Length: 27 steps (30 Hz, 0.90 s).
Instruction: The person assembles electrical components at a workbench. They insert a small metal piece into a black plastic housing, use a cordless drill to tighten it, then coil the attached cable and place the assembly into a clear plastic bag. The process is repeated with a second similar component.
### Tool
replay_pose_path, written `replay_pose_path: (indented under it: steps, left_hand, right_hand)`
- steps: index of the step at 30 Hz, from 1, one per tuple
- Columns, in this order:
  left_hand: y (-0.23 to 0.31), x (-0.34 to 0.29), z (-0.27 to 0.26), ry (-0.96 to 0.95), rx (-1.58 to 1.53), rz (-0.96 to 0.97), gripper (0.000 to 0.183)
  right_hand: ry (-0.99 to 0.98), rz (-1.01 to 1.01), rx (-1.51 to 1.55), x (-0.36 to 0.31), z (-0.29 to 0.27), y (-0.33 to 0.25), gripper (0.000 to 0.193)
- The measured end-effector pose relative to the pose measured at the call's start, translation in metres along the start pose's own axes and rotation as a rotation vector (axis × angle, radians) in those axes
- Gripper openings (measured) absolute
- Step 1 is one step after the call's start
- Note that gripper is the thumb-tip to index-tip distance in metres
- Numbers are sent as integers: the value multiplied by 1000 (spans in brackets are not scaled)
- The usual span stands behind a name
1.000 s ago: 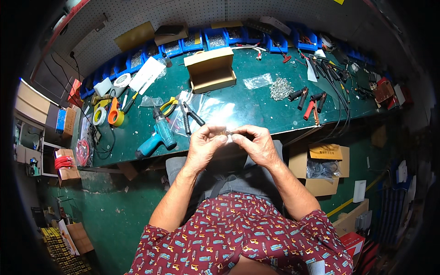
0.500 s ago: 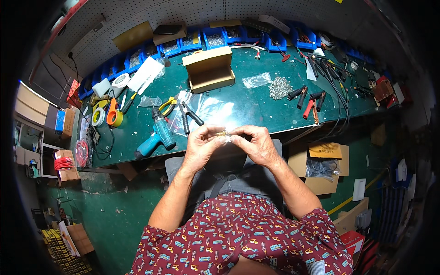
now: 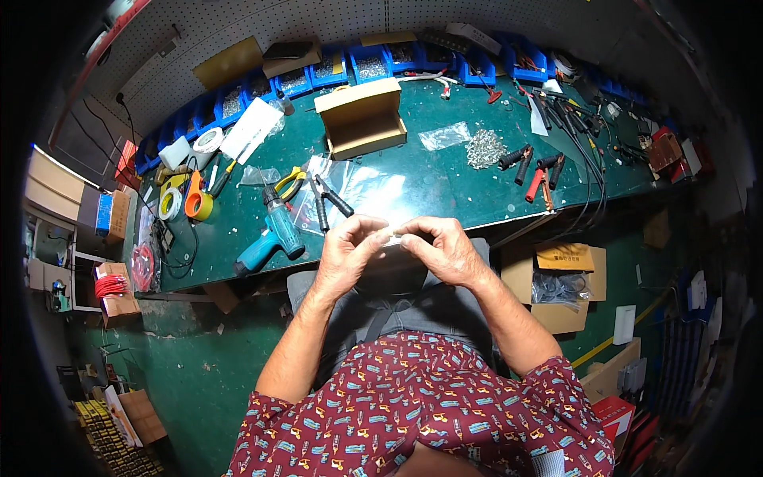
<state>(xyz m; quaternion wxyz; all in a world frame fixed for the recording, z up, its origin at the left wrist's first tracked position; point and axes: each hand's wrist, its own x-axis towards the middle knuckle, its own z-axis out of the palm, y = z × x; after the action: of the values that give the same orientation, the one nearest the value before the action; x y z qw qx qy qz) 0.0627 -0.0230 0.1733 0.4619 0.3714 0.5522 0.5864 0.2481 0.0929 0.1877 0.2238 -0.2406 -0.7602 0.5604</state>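
At the near edge of the green workbench [image 3: 445, 191], my two hands meet fingertip to fingertip. A small shiny piece [image 3: 394, 233], pale in the glare and too small to name, sits between them. My left hand [image 3: 348, 248] pinches it with thumb and fingers from one side. From the other side the thumb and index finger of my right hand [image 3: 442, 250] close on it. Just beyond the left hand lie black-handled pliers [image 3: 323, 208] on a clear plastic bag [image 3: 362, 184]. A teal cordless drill [image 3: 274, 236] rests to the left of them.
An open cardboard box [image 3: 364, 141] stands mid-bench. Right of it are a small plastic bag [image 3: 445, 137], a pile of small metal parts [image 3: 486, 149] and red and black clamps [image 3: 537, 183]. Blue bins [image 3: 371, 65] line the back. Tape rolls [image 3: 199, 207] lie left; yellow-handled pliers [image 3: 292, 183] lie by the drill.
Both hands stay in nearly the same place. The fingertips have shifted slightly around the small piece, and its brass-coloured part no longer shows clearly.
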Motion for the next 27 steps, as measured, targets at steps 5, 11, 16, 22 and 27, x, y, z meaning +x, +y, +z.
replay_pose_path:
  steps: [5, 11, 16, 22, 27]
  left_hand:
    - [2, 2, -3, -17, 85, 54, 22]
    - [37, 13, -12, -167, 233, 162, 17]
    - [65, 28, -5, -229, 211, 250, 21]
    - [38, 45, 13, 8, -9, 297, 42]
    - [4, 26, 48, -133, -235, 192, 48]
  right_hand:
    - [-92, 163, 169, 5, -5, 0, 29]
    - [-178, 88, 310, 17, -11, -24, 57]
    - [-153, -90, 389, 29, -14, -40, 56]
    - [-29, -160, 378, 35, -24, -52, 49]
    - [183, -161, 291, 31, -21, -55, 45]
